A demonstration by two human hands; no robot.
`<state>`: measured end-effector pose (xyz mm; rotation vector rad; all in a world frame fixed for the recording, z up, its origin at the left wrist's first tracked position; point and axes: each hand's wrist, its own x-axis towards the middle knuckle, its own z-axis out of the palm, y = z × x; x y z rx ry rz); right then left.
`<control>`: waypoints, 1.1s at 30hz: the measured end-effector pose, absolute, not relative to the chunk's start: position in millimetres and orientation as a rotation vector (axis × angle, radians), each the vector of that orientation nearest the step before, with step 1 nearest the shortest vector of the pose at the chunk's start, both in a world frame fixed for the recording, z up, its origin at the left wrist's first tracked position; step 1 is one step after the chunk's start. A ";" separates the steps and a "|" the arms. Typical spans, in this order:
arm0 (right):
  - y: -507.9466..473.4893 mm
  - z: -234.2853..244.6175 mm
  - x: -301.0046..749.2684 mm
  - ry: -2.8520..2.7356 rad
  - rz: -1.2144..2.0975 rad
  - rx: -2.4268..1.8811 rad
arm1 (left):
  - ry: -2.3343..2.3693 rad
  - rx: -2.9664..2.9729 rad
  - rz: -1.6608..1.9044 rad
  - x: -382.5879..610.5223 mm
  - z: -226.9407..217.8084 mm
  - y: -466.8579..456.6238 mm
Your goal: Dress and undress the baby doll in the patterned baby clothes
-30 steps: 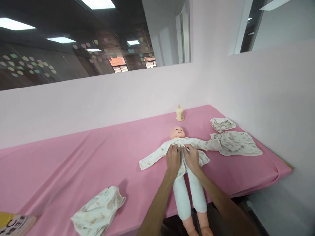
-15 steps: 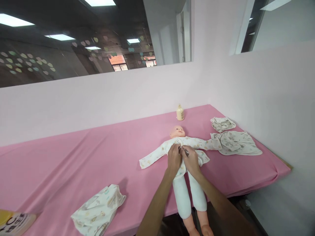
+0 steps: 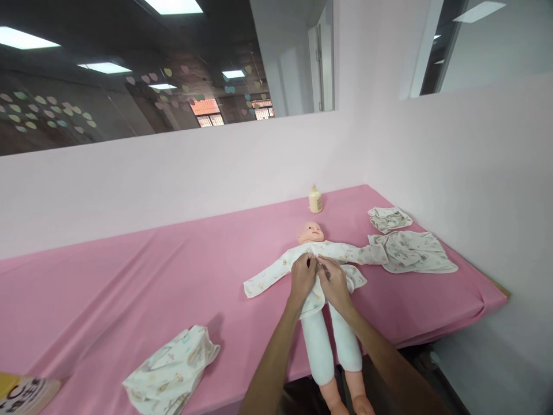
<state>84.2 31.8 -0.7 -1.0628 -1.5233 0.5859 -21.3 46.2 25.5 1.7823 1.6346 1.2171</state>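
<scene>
A baby doll (image 3: pixel 311 231) lies on its back on the pink table (image 3: pixel 129 288), legs hanging over the front edge. It wears a white printed shirt (image 3: pixel 276 270) with sleeves spread out sideways. My left hand (image 3: pixel 302 278) and my right hand (image 3: pixel 333 283) rest side by side on the doll's chest. Both pinch the shirt's front edges together at the middle, fingers closed on the cloth.
A small cream bottle (image 3: pixel 315 199) stands by the back wall. Two printed garments (image 3: pixel 410 251) (image 3: pixel 389 218) lie to the right of the doll. Another folded garment (image 3: pixel 170 370) lies at the front left, and a yellow package (image 3: pixel 21 392) sits at the left corner.
Both hands stay on the doll's chest, and their fingers have drawn closer together over the shirt's front opening. The view has shifted only slightly.
</scene>
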 end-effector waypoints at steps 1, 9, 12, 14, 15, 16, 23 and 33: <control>31.4 -0.9 84.3 -1.520 0.598 -1.066 | 1.652 1.788 1.205 -20.8 24.7 46.4; 32.3 0.2 82.5 -1.538 0.576 -1.103 | 1.757 1.860 1.139 -18.7 18.3 47.0; 32.3 2.0 81.7 -1.559 0.535 -1.129 | 1.742 1.841 1.136 -19.0 18.5 46.1; 32.9 2.5 81.6 -1.560 0.517 -1.142 | 1.728 1.834 1.143 -19.2 18.9 45.6; 33.5 2.5 81.6 -1.558 0.510 -1.146 | 1.721 1.830 1.147 -19.3 19.0 45.5; 34.3 2.3 81.7 -1.560 0.505 -1.148 | 1.714 1.824 1.151 -19.4 19.0 45.4; 41.9 -1.1 83.9 -1.615 0.464 -1.162 | 1.601 1.742 1.139 -23.2 21.0 45.9; 44.0 -3.6 89.4 -1.672 0.486 -1.134 | 1.459 1.662 1.109 -27.2 27.6 42.4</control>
